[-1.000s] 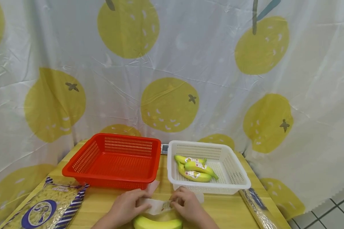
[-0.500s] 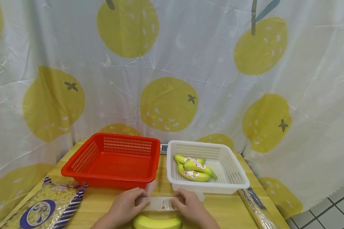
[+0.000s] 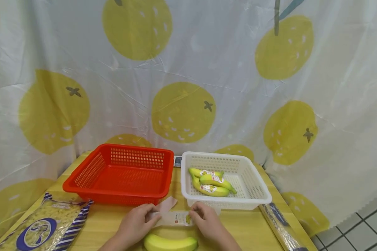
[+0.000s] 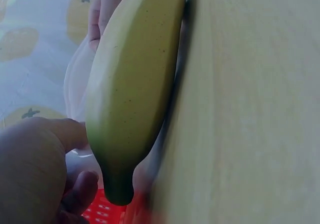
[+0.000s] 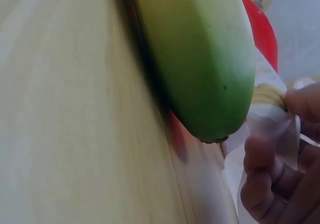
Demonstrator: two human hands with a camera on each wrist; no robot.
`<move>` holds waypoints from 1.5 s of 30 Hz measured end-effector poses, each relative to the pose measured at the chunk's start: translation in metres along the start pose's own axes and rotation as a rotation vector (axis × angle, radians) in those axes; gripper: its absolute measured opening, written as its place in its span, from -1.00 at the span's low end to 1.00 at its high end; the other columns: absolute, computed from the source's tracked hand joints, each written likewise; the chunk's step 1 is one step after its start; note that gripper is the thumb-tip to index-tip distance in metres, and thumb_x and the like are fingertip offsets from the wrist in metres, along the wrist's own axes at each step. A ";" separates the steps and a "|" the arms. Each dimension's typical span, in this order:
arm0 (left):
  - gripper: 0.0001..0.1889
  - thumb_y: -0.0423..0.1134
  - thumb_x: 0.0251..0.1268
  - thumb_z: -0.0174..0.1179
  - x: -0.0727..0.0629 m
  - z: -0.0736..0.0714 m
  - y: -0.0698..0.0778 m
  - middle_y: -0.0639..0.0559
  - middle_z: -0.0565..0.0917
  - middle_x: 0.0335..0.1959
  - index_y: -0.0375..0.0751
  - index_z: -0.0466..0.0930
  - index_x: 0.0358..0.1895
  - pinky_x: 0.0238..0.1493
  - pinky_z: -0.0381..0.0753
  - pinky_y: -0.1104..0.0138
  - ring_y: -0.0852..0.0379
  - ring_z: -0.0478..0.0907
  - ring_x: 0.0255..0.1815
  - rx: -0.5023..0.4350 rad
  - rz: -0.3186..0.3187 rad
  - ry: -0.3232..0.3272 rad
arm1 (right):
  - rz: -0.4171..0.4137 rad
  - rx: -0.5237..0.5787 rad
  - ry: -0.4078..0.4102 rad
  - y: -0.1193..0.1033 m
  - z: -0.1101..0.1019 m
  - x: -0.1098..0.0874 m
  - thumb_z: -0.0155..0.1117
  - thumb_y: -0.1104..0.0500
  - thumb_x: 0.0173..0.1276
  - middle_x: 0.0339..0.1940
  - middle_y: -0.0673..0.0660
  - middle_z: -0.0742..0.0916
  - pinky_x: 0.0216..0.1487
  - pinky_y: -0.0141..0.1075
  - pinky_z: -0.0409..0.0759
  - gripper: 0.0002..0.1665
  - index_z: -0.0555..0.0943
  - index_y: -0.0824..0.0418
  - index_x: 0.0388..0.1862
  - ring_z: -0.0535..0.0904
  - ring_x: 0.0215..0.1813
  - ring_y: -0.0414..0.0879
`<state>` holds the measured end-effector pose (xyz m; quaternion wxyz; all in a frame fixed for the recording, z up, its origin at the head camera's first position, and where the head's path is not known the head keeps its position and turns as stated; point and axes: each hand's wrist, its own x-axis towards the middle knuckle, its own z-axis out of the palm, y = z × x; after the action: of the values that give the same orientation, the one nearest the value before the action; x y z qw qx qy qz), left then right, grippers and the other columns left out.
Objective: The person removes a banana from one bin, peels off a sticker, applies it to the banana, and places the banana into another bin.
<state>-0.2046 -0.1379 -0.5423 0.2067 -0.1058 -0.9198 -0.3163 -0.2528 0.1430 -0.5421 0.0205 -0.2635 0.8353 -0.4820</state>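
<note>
My left hand pinches the left end of a pale strip of sticker labels between thumb and fingers. The right hand pinches the other end, beside a printed label with a small banana picture. The strip is held stretched between both hands, over the table. Just in front of it a single banana lies crosswise on the wood, touched by neither hand; in the left wrist view the same banana hides part of the strip. A tail of the strip sticks up behind the left hand.
A red basket stands at the back left. Beside it, a white basket holds three labelled bananas. A bag of pasta-like pieces lies at left, a shiny long packet at right. A patterned curtain hangs behind.
The strip, bent at first, is now straighter between the hands. Its printed label shows more fully, with the banana picture uncovered by the right fingers. The head view has shifted slightly.
</note>
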 end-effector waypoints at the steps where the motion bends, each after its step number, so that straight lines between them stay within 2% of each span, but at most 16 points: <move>1: -0.81 -0.02 0.14 0.53 0.001 -0.001 0.000 0.46 0.59 -0.37 0.29 0.65 -0.33 -0.38 0.41 0.43 0.43 0.36 -0.44 0.009 -0.014 0.004 | 0.005 0.056 -0.019 -0.001 -0.001 0.000 0.22 0.05 0.56 -0.49 -0.09 0.63 -0.52 -0.42 0.51 -0.83 0.60 0.10 -0.23 0.47 -0.55 -0.33; 6: -0.83 0.00 0.15 0.52 0.006 -0.001 0.002 0.41 0.66 -0.32 0.28 0.67 -0.33 -0.32 0.51 0.36 0.42 0.47 -0.38 0.044 -0.037 0.018 | 0.094 0.367 -0.114 -0.005 -0.006 -0.001 0.19 0.19 0.55 -0.61 0.06 0.57 -0.56 -0.40 0.50 -0.78 0.57 0.38 -0.18 0.50 -0.61 -0.19; 9: -0.85 -0.02 0.15 0.52 0.007 -0.001 0.002 0.38 0.68 -0.32 0.27 0.70 -0.32 -0.32 0.53 0.33 0.36 0.53 -0.35 0.056 -0.066 0.040 | 0.143 0.460 -0.118 -0.006 -0.008 0.000 0.21 0.25 0.50 -0.61 0.07 0.56 -0.54 -0.37 0.51 -0.79 0.58 0.44 -0.13 0.50 -0.60 -0.16; 11: -0.86 -0.04 0.14 0.53 0.008 -0.003 0.001 0.36 0.69 -0.33 0.26 0.72 -0.31 -0.31 0.55 0.31 0.32 0.59 -0.33 0.066 -0.081 0.053 | 0.147 0.416 -0.110 -0.007 -0.008 0.001 0.24 0.25 0.47 -0.56 0.06 0.61 -0.55 -0.37 0.53 -0.83 0.61 0.38 -0.13 0.52 -0.61 -0.16; 16: -0.85 -0.08 0.13 0.54 0.008 -0.005 -0.002 0.34 0.69 -0.34 0.23 0.74 -0.30 -0.34 0.55 0.29 0.29 0.62 -0.33 0.076 -0.101 0.060 | 0.086 0.148 -0.103 -0.006 -0.007 0.004 0.29 0.21 0.44 -0.51 0.07 0.69 -0.56 -0.40 0.53 -0.93 0.67 0.20 -0.20 0.58 -0.61 -0.16; 18: -0.84 -0.08 0.11 0.55 0.007 -0.004 -0.003 0.34 0.67 -0.35 0.24 0.74 -0.29 -0.39 0.48 0.33 0.33 0.53 -0.41 0.070 -0.106 0.062 | 0.069 0.079 -0.098 -0.004 -0.007 0.005 0.30 0.20 0.45 -0.55 0.08 0.69 -0.55 -0.40 0.53 -0.92 0.68 0.19 -0.21 0.59 -0.61 -0.16; 21: -0.75 -0.08 0.01 0.61 0.007 -0.003 -0.003 0.32 0.59 -0.38 0.21 0.74 -0.25 -0.47 0.35 0.39 0.36 0.37 -0.48 0.082 -0.087 0.093 | 0.072 0.047 -0.082 -0.004 -0.007 0.005 0.30 0.17 0.47 -0.55 0.08 0.69 -0.57 -0.41 0.52 -0.91 0.68 0.17 -0.22 0.58 -0.60 -0.18; 25: -0.60 -0.11 -0.16 0.69 0.007 -0.002 -0.003 0.25 0.47 -0.41 0.17 0.72 -0.20 -0.52 0.28 0.42 0.36 0.26 -0.54 0.135 -0.031 0.149 | 0.091 0.102 -0.064 -0.008 -0.007 0.003 0.28 0.17 0.49 -0.57 0.10 0.66 -0.56 -0.41 0.50 -0.91 0.68 0.16 -0.22 0.55 -0.58 -0.20; 29: -0.63 -0.15 -0.14 0.68 0.007 -0.001 -0.001 0.29 0.47 -0.40 0.18 0.70 -0.25 -0.55 0.29 0.47 0.42 0.24 -0.56 0.134 0.038 0.178 | 0.100 0.165 -0.041 -0.012 -0.006 0.001 0.28 0.20 0.47 -0.57 0.08 0.64 -0.56 -0.41 0.50 -0.90 0.68 0.21 -0.22 0.54 -0.58 -0.20; 31: -0.67 -0.21 -0.08 0.66 0.005 0.001 -0.002 0.36 0.49 -0.40 0.18 0.70 -0.29 -0.55 0.30 0.53 0.47 0.25 -0.56 0.069 0.131 0.200 | 0.095 0.184 -0.031 -0.011 -0.003 0.001 0.28 0.22 0.47 -0.55 0.06 0.63 -0.56 -0.42 0.51 -0.90 0.69 0.23 -0.23 0.53 -0.58 -0.21; 33: -0.69 -0.28 -0.03 0.62 0.004 0.005 -0.001 0.39 0.56 -0.36 0.17 0.71 -0.28 -0.53 0.29 0.61 0.51 0.28 -0.55 -0.020 0.269 0.226 | 0.067 0.197 -0.021 -0.009 0.002 0.001 0.29 0.23 0.46 -0.54 0.06 0.64 -0.57 -0.43 0.52 -0.90 0.70 0.25 -0.23 0.52 -0.60 -0.24; 35: -0.70 -0.31 0.00 0.59 0.001 0.010 0.001 0.34 0.64 -0.29 0.14 0.74 -0.23 -0.51 0.28 0.69 0.51 0.33 -0.52 -0.098 0.413 0.239 | 0.044 0.218 -0.003 -0.008 0.008 0.001 0.30 0.24 0.46 -0.53 0.11 0.66 -0.57 -0.44 0.51 -0.89 0.71 0.27 -0.23 0.50 -0.60 -0.28; 37: -0.68 -0.31 -0.01 0.60 -0.001 0.013 0.003 0.29 0.69 -0.22 0.11 0.75 -0.18 -0.48 0.27 0.73 0.52 0.36 -0.52 -0.130 0.511 0.240 | 0.020 0.248 0.009 -0.008 0.014 0.001 0.31 0.24 0.46 -0.53 0.12 0.66 -0.57 -0.47 0.48 -0.87 0.71 0.31 -0.24 0.46 -0.60 -0.32; 39: -0.65 -0.28 -0.03 0.61 -0.003 0.015 0.005 0.25 0.72 -0.17 0.07 0.77 -0.14 -0.47 0.31 0.73 0.53 0.39 -0.51 -0.132 0.546 0.238 | 0.014 0.298 0.007 -0.010 0.019 0.000 0.31 0.23 0.46 -0.53 0.11 0.64 -0.56 -0.48 0.45 -0.83 0.71 0.35 -0.22 0.44 -0.59 -0.34; 42: -0.63 -0.25 -0.10 0.63 -0.005 0.017 0.006 0.28 0.72 -0.19 0.06 0.78 -0.14 -0.48 0.33 0.71 0.54 0.40 -0.51 -0.112 0.526 0.232 | 0.012 0.373 -0.021 -0.014 0.021 0.000 0.30 0.21 0.48 -0.52 0.07 0.62 -0.54 -0.50 0.44 -0.78 0.69 0.41 -0.19 0.44 -0.57 -0.33; 45: -0.64 -0.23 -0.08 0.63 -0.005 0.019 0.005 0.32 0.73 -0.22 0.07 0.79 -0.15 -0.48 0.32 0.72 0.54 0.40 -0.51 -0.122 0.503 0.227 | 0.025 0.440 -0.058 -0.014 0.023 -0.001 0.27 0.24 0.49 -0.49 0.24 0.63 -0.49 -0.48 0.49 -0.78 0.68 0.43 -0.14 0.49 -0.51 -0.29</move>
<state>-0.2042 -0.1220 -0.5556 0.3735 -0.3071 -0.8149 -0.3195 -0.2394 0.1199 -0.5429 0.1075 -0.2561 0.7122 -0.6447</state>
